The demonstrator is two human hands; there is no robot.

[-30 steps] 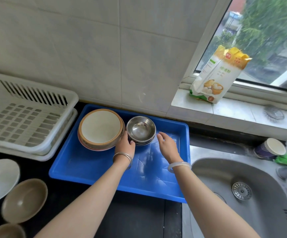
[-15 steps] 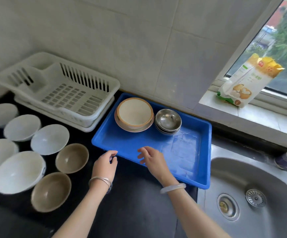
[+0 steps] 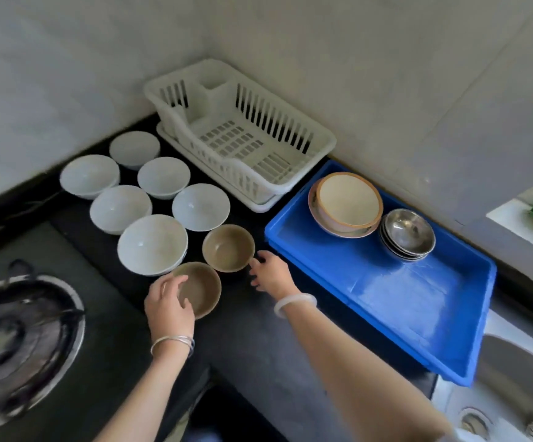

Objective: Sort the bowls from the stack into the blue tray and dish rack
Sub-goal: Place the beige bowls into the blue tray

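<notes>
At lower centre of the frame the left hand (image 3: 168,303) curls loosely over the near brown bowl (image 3: 199,292) on the table (image 3: 258,352) while the right hand (image 3: 270,273), fingers apart, touches the second brown bowl (image 3: 227,247), likely gathering both for the blue tray (image 3: 418,301)

The left hand (image 3: 167,303) hides the near rim of a brown bowl (image 3: 203,290). The stove (image 3: 19,339) at near left is blurred and cut off. The sink (image 3: 513,393) runs past the right edge.
</notes>
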